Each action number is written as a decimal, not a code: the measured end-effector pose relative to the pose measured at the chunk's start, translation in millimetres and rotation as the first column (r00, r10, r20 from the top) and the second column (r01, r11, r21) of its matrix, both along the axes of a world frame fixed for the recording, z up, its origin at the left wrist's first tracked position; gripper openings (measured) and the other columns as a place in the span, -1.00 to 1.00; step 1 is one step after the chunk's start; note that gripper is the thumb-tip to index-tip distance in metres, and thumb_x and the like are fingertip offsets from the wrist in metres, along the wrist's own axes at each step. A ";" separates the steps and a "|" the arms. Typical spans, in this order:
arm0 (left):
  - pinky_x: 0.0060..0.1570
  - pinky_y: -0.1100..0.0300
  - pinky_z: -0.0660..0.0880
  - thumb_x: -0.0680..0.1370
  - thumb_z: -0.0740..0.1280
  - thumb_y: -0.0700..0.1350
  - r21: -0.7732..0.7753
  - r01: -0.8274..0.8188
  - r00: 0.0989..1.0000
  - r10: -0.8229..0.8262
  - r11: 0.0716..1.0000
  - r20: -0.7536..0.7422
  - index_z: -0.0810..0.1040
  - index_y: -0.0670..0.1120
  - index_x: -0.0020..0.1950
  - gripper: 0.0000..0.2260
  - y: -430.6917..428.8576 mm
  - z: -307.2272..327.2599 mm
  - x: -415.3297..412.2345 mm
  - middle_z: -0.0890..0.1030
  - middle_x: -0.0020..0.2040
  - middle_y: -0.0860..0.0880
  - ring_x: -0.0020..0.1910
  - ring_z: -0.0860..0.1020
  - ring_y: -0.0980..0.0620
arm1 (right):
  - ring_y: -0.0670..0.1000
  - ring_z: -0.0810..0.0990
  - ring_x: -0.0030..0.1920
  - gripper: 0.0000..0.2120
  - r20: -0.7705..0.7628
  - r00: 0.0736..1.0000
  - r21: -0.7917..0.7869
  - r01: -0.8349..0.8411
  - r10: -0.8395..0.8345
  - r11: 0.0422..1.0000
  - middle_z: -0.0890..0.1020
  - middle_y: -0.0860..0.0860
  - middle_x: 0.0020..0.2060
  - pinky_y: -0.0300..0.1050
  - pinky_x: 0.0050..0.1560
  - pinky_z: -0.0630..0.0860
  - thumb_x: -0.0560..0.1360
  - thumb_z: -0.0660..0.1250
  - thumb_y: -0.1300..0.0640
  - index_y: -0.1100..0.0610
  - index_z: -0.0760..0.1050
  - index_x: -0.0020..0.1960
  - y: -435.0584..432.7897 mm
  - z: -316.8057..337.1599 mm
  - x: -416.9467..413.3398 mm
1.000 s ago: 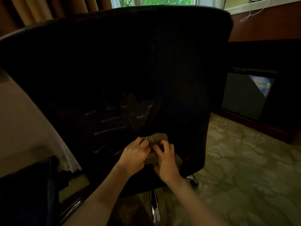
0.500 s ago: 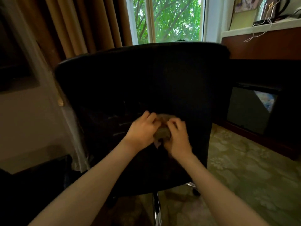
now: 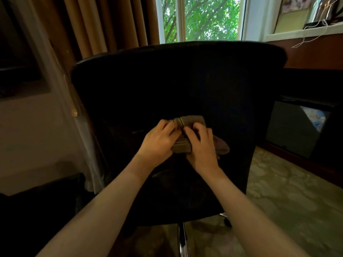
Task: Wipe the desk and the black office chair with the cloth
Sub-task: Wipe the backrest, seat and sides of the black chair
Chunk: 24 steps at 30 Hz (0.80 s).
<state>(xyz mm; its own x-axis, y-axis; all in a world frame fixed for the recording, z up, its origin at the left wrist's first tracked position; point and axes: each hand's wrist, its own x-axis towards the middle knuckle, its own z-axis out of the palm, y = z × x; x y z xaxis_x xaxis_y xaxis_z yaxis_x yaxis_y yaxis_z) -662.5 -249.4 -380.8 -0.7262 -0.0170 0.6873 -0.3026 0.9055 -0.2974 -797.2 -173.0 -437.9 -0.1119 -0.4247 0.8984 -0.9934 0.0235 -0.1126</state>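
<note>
Here the room is dim. The back of the black chair [image 3: 185, 80] fills the middle, and both grips work against it a little below its centre. Beyond the grips, past the chair's top edge, a window [image 3: 200, 17] shows green leaves. Up and to the left of them hang tan curtains [image 3: 104, 25]. Far up to the right of the grips runs the pale edge of the worktop [image 3: 297, 32] above a brown panel, with a white cable [image 3: 315, 33] trailing over it. Right of the grips, lower down, stands a dark cabinet [image 3: 297, 130], with a pale patterned carpet [image 3: 287, 191] in front of it. Below the grips, the chair's chrome stem [image 3: 181, 238] runs down out of view.

Two bare forearms reach up from the lower corners and meet at the cloth [image 3: 191, 121], a folded grey-brown piece lying against the chair's back. The left grip [image 3: 157, 141] is knuckles up, its fingers curled over the cloth's left part, grasping it. The right grip [image 3: 201, 147] lies just beside it, fingers bent and clasping the cloth from the right. A loose end of cloth shows past its outer side.
</note>
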 end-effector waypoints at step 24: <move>0.16 0.15 0.44 0.59 0.17 -0.10 0.170 -0.315 0.868 0.211 0.934 0.449 0.36 -0.07 0.37 -0.66 30.6 4.7 11.8 0.33 0.29 -0.05 0.28 0.29 -0.03 | 0.15 0.56 -0.14 -0.40 0.052 0.997 0.344 -0.072 0.058 0.936 0.54 0.15 -0.01 -0.04 -0.26 0.61 0.05 0.55 0.31 0.19 0.50 0.07 25.6 -8.2 17.5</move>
<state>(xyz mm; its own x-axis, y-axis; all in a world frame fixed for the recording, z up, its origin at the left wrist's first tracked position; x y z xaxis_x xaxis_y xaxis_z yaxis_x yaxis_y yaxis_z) -650.8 -218.8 -376.2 -0.8887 -0.3679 0.2735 -0.4339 0.8677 -0.2428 -779.7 -147.4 -446.1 -0.1069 -0.7154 0.6905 -0.9888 0.0035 -0.1494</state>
